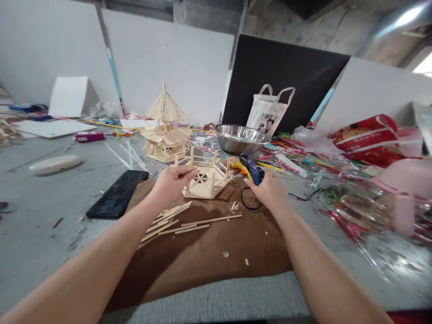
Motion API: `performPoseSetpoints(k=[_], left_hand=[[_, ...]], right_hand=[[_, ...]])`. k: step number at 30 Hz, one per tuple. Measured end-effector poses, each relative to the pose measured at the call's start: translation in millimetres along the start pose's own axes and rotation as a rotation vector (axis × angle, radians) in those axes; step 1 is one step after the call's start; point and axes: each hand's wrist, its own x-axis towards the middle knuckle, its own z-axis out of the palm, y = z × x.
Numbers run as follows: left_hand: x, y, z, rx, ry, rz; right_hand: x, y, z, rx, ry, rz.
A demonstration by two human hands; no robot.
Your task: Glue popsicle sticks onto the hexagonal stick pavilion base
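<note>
My left hand (171,182) is closed in a pinch on the near edge of a small hexagonal stick frame (206,176) that rests on a brown mat (202,252). My right hand (268,189) is wrapped round a blue and yellow glue gun (250,168), whose nozzle points left toward the frame. Loose wooden sticks (175,221) lie on the mat just below my left wrist. Behind the frame stands a finished stick pagoda (165,130).
A black phone (117,194) lies left of the mat. A steel bowl (241,137) and a tote bag (270,110) are behind. Coloured wrappers and plastic bags (354,180) crowd the right side. A white oval object (54,164) sits at far left.
</note>
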Motion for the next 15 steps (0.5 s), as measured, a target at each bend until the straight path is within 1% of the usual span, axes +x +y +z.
performPoseSetpoints(k=[4,7,12,15], left_hand=[[1.9,-5.5,-2.3,0.071,0.071,0.062],[2.4,-8.2,-3.8,0.08,0.068,0.07],[3.4,-11.1,-5.7,0.079,0.061,0.035],[3.2,-11.0,-5.5,0.115,0.078,0.016]], right_hand=[[4.4,4.7,6.4,0.003,-0.072,-0.062],[10.5,11.5,6.0,0.005,-0.088,-0.065],[18.7,27.6,9.0,-0.067,-0.099,0.142],[19.5,35.4,14.0,-0.062,-0.127,0.203]])
